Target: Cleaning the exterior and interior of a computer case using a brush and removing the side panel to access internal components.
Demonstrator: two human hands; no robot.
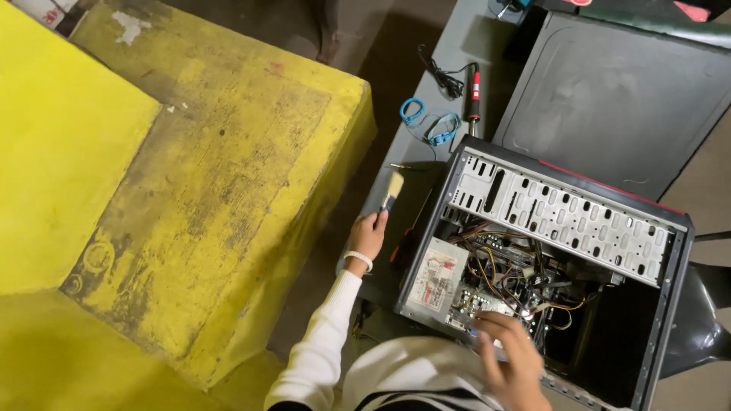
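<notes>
Left hand [368, 236] closed around small pale-bristled paintbrush [391, 191], held clear over grey bench [449, 46], bristles up. Right hand [512, 358], fingers loosely open, holding nothing, rests on open black metal computer case [670, 251], steadying it beside wiring [502, 278].

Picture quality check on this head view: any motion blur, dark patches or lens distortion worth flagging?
Head view: the right hand over the open computer case is smeared by motion blur; the left hand holding the brush is fairly sharp; the case's lower right interior and the floor gap beside the yellow block fall into deep shadow; straight edges bow slightly, wide-angle style; no strong glare.
</notes>
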